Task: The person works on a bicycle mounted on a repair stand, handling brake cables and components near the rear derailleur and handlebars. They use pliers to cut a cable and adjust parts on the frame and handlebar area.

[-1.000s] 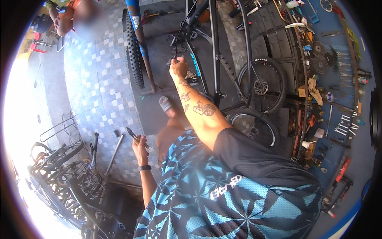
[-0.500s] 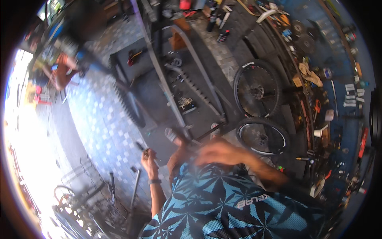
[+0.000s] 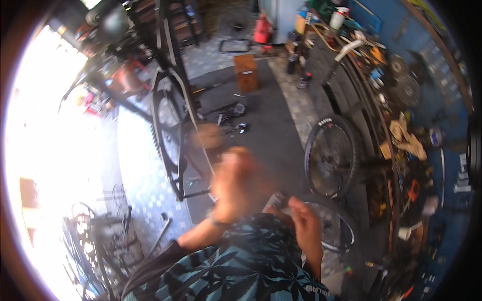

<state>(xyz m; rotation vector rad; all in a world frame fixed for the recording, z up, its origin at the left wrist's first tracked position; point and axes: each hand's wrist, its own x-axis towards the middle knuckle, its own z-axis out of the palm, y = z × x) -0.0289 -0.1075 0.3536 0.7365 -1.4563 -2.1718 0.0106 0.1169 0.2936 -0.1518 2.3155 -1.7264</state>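
Observation:
My left hand (image 3: 232, 188) is raised in front of my body, near the lower rear part of a grey bicycle frame (image 3: 191, 100). Motion smears its fingers, so whatever may be in them cannot be made out. Just beyond it is a blurred brown patch (image 3: 206, 136) whose kind I cannot tell. My right hand (image 3: 307, 223) hangs close to my shirt, above the nearer wheel (image 3: 346, 226). Its fingers are loosely stretched, and nothing shows in them.
A knobby-tyred bicycle wheel (image 3: 331, 158) lies to the right, beside a cluttered workbench (image 3: 396, 125). Dark parts (image 3: 228, 113) lie on the black mat (image 3: 268, 135), with a brown box (image 3: 245, 73) farther off. Bicycle parts (image 3: 100, 251) crowd the lower left.
My view has turned, so the frame appears farther left. My left hand has come up and inward from the left. My right hand has drawn back toward the right of my body.

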